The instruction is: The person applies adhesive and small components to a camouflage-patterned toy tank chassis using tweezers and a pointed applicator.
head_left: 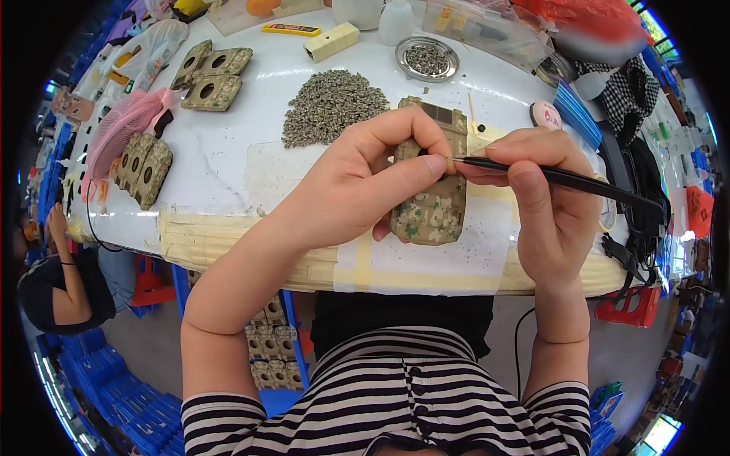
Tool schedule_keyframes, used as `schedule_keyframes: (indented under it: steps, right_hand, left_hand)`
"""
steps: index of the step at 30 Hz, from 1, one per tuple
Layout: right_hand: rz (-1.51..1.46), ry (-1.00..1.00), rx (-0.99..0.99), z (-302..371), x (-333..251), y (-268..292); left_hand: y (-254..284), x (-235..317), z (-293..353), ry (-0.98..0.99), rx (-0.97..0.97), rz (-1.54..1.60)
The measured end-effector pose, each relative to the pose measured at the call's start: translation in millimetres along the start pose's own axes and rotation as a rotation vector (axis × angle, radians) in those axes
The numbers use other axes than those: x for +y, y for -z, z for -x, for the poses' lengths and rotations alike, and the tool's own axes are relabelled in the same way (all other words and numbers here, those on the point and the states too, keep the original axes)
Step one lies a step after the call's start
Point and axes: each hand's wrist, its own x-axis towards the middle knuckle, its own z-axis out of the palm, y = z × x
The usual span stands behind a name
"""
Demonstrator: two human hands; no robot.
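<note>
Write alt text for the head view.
The left hand holds a camouflage case; the right hand holds black tweezers, tips beside the left thumb. Beyond, a heap of small grey pieces lies on a white table.

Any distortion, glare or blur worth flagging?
In the head view, fisheye bending curves the white tabletop; pale sheen streaks it, same view; head view, the red plastic at upper right looks smeared, but the left hand, right hand and black tweezers look fairly sharp.
</note>
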Motion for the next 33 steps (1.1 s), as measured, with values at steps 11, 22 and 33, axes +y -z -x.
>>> schedule_keyframes:
  steps: [11, 22, 33]
  right_hand:
    - [-0.047, 0.022, 0.032, 0, 1, -3]
    - [0.072, 0.126, -0.162, -5, -4, 18]
    - [0.015, 0.069, -0.178, -5, -5, 14]
  left_hand:
    - [-1, -1, 0, 0.001, 0.009, 0.032]
    - [-1, 5, -2, 0.091, 0.009, 0.373]
    - [0, 2, -3, 0.105, -0.010, 0.366]
